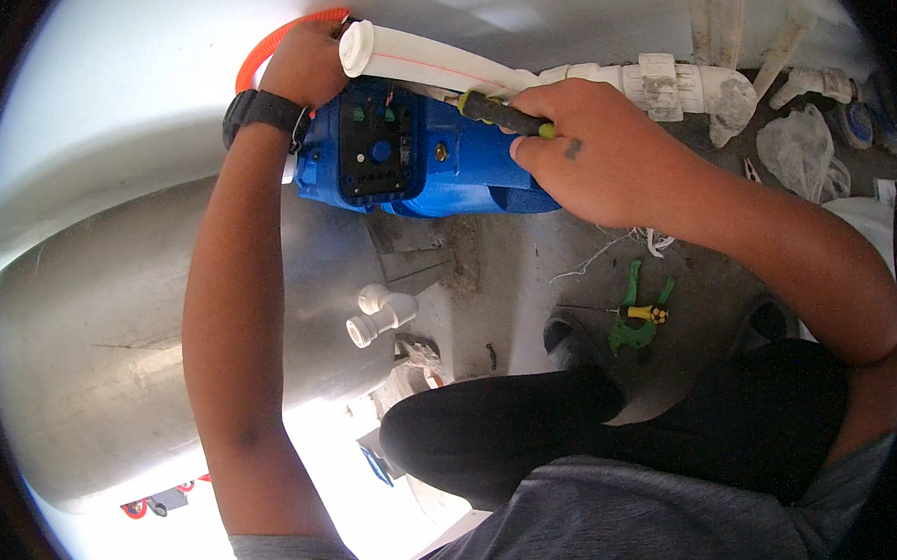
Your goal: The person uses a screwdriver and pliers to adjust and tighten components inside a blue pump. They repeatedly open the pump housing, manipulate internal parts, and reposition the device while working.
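My right hand (588, 149) grips a screwdriver (496, 114) by its black and yellow-green handle. Its shaft points left, toward the upper edge of a blue pump (474, 184). On the pump's left part sits a black terminal box (378, 148) with its inside exposed. My left hand (304, 66), with a black watch on the wrist, is curled at the box's upper left corner. Its fingertips are mostly hidden, so what they hold does not show. An orange corrugated hose (264, 56) loops behind that hand. A white pipe (439, 62) slants above the box.
White pipe fittings (665, 85) run right along the wall. A large metal tank (151, 333) lies at left, a loose white elbow (385, 315) beside it. Green-handled pliers (633, 322) and a yellow-handled screwdriver (648, 314) lie near my feet. A plastic bag (803, 154) sits at right.
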The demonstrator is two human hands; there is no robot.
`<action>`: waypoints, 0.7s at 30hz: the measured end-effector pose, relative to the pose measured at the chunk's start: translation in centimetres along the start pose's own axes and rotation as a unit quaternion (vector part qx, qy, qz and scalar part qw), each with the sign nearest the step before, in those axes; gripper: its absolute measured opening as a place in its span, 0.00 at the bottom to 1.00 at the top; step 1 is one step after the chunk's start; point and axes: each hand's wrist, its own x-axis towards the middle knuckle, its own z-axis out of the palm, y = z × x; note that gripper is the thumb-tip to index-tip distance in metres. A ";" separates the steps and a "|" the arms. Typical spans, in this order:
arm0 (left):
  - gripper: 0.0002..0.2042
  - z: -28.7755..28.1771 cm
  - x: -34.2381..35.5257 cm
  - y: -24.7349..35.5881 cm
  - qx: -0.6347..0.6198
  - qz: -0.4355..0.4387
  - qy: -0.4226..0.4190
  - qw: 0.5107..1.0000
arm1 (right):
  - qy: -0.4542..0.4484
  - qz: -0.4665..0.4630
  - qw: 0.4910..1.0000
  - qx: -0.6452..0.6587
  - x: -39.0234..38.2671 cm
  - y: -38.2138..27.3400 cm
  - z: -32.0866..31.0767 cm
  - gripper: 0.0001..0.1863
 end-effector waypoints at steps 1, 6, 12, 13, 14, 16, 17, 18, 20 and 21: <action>0.12 0.0 0.0 0.0 0.005 0.006 -0.002 1.000 | -0.007 0.026 1.000 0.013 0.0 0.0 0.0 0.14; 0.14 0.2 0.1 -0.3 -0.010 -0.001 -0.004 1.000 | -0.008 -0.069 0.994 -0.082 0.3 0.1 0.0 0.13; 0.16 0.5 0.1 -0.7 -0.053 -0.014 0.006 0.998 | -0.039 -0.080 0.990 -0.113 0.5 -0.3 0.3 0.13; 0.16 0.5 0.1 -0.8 -0.064 -0.021 0.005 0.998 | -0.030 -0.085 0.989 -0.118 0.4 -0.5 0.4 0.12; 0.16 0.5 0.1 -0.7 -0.070 -0.029 0.000 0.997 | -0.020 -0.090 0.988 -0.122 0.3 -0.7 0.4 0.12; 0.16 0.4 0.1 -0.5 -0.085 -0.038 0.006 0.996 | -0.008 -0.101 0.985 -0.141 0.1 -1.2 0.5 0.12; 0.15 0.3 0.1 -0.3 -0.091 -0.043 0.007 0.995 | -0.002 -0.092 0.986 -0.137 0.1 -1.5 0.4 0.13; 0.15 0.2 0.1 -0.2 -0.076 -0.038 -0.006 0.996 | 0.004 -0.052 0.993 -0.106 0.1 -1.8 0.4 0.13; 0.14 -0.2 0.0 0.2 -0.041 -0.033 -0.030 0.998 | -0.041 -0.014 0.995 -0.091 0.1 -2.3 0.0 0.13; 0.13 -0.4 0.0 0.3 -0.029 -0.028 -0.031 0.999 | -0.091 -0.016 0.990 -0.107 0.2 -2.5 -0.4 0.14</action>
